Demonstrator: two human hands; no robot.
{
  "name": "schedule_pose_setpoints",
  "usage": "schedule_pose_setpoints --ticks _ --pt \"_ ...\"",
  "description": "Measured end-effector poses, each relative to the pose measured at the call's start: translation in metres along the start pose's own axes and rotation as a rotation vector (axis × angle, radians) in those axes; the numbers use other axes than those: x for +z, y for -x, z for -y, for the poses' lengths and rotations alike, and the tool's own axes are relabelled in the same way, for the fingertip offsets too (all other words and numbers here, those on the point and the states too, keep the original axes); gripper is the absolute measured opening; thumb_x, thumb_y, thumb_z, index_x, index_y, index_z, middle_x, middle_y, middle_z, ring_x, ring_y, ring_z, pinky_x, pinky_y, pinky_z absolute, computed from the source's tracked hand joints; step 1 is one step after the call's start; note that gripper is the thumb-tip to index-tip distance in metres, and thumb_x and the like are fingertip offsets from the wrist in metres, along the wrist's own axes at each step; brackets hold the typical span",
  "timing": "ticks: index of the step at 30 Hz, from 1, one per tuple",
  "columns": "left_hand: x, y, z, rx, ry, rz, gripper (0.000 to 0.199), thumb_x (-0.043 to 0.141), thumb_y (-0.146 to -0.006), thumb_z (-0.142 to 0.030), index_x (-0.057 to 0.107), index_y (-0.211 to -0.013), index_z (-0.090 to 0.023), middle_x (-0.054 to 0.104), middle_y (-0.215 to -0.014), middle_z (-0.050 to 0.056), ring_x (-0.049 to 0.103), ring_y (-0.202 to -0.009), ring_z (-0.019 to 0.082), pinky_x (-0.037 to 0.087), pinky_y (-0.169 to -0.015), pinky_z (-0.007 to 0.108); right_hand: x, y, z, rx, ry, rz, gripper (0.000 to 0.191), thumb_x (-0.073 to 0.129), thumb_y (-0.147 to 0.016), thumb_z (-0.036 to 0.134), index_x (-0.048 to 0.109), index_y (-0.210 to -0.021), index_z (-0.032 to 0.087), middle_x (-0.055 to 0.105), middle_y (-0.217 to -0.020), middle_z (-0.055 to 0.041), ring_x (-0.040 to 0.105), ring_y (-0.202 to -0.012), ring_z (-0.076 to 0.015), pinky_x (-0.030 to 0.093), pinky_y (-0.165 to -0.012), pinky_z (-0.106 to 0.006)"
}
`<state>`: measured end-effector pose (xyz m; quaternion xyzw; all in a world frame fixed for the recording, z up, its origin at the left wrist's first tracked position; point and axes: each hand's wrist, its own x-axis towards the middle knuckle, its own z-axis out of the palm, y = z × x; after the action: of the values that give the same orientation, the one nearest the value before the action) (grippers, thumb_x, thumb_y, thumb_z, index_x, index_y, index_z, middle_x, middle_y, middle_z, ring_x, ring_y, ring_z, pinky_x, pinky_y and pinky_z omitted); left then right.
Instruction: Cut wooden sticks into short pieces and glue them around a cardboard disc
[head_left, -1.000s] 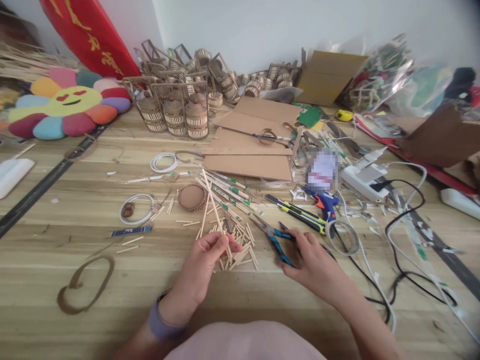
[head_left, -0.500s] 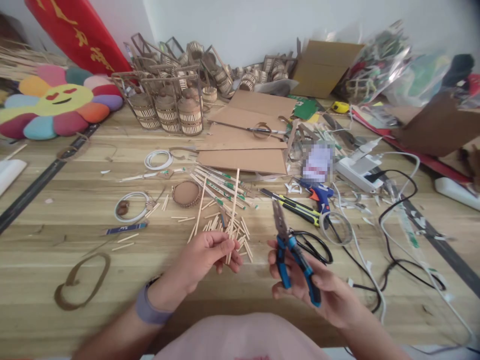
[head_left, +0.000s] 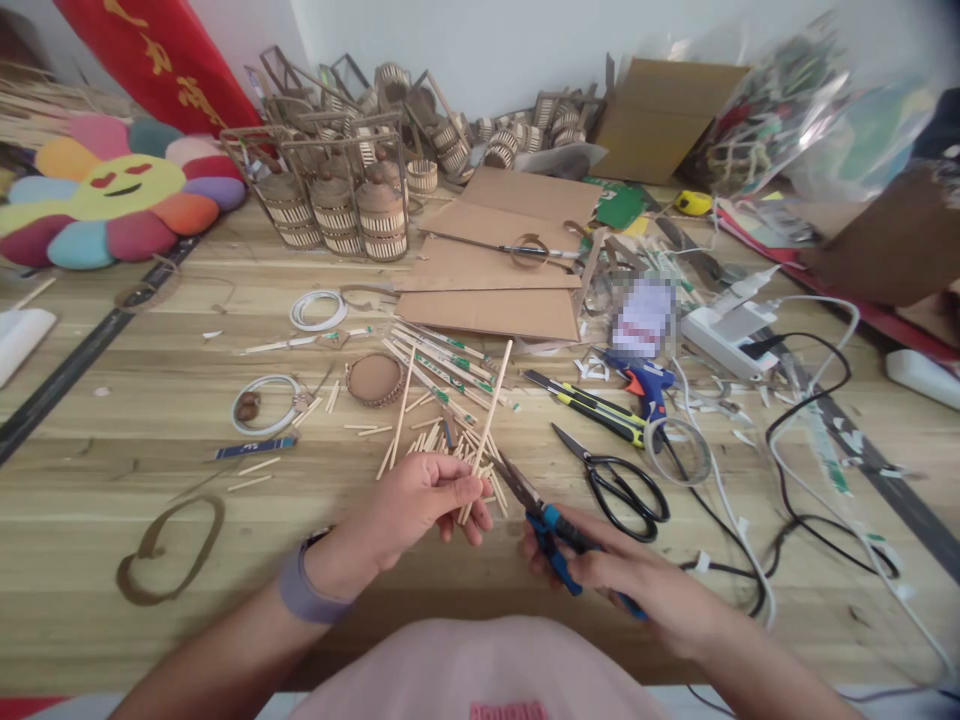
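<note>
Between thumb and fingers, my left hand (head_left: 431, 500) pinches a thin wooden stick (head_left: 495, 400) that slants up and to the right. My right hand (head_left: 615, 565) is wrapped round the blue and black handles of a pair of pliers (head_left: 551, 530). The pliers' jaws point up and left, close to the lower part of the stick; whether they touch it I cannot tell. Under and behind my left hand lies a pile of short cut sticks (head_left: 431, 438), partly hidden by it. A round brown woven base (head_left: 375, 380) sits just beyond.
Black scissors (head_left: 619, 490), a yellow-black cutter (head_left: 585, 405) and a blue glue gun (head_left: 649, 385) lie to the right, near cables and a power strip (head_left: 724, 340). Cardboard (head_left: 487, 310) lies beyond the sticks. Small lidded baskets (head_left: 337, 215) stand at the back left.
My right hand has turned the pliers from upright to pointing left and brought their jaws close to the stick. The stick in my left hand leans further right.
</note>
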<state>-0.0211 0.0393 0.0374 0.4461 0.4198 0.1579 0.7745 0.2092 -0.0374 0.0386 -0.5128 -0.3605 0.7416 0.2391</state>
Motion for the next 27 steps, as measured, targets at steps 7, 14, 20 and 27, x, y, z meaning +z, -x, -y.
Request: schedule_pose_setpoints --ticks 7,14,20,27 --pt "0.004 -0.002 0.008 -0.034 -0.014 0.051 0.040 0.068 -0.072 -0.055 0.063 -0.073 -0.015 0.067 -0.066 0.002 0.059 -0.053 0.011 0.032 -0.047 0.022 -0.001 -0.006 0.009 0.024 0.127 0.094 0.033 0.059 -0.064 0.027 0.062 -0.096 0.017 0.059 -0.093 -0.0029 0.049 -0.088 -0.0204 0.037 -0.079 -0.032" --pt "0.006 -0.002 0.009 -0.075 -0.056 0.078 0.041 0.066 -0.073 -0.056 0.064 -0.072 -0.015 0.068 -0.066 0.004 0.059 -0.052 0.011 0.032 -0.047 0.022 0.002 -0.015 0.021 0.029 0.179 0.146 0.036 0.058 -0.063 0.028 0.059 -0.097 0.017 0.058 -0.096 -0.0042 0.048 -0.093 -0.0227 0.036 -0.084 -0.036" --pt "0.008 -0.003 0.009 -0.084 -0.071 0.088 0.041 0.066 -0.073 -0.055 0.067 -0.071 -0.014 0.068 -0.065 0.003 0.057 -0.051 0.011 0.031 -0.046 0.021 0.000 -0.020 0.020 0.011 0.210 0.188 0.035 0.058 -0.064 0.028 0.059 -0.097 0.018 0.059 -0.097 -0.0045 0.049 -0.095 -0.0238 0.036 -0.086 -0.038" --pt "0.008 -0.005 0.012 -0.079 -0.064 0.092 0.042 0.065 -0.073 -0.056 0.067 -0.071 -0.014 0.068 -0.064 0.003 0.055 -0.049 0.010 0.028 -0.045 0.021 0.001 -0.021 0.021 -0.012 0.267 0.187 0.032 0.057 -0.065 0.027 0.058 -0.096 0.017 0.058 -0.095 -0.0043 0.050 -0.093 -0.0227 0.038 -0.082 -0.035"
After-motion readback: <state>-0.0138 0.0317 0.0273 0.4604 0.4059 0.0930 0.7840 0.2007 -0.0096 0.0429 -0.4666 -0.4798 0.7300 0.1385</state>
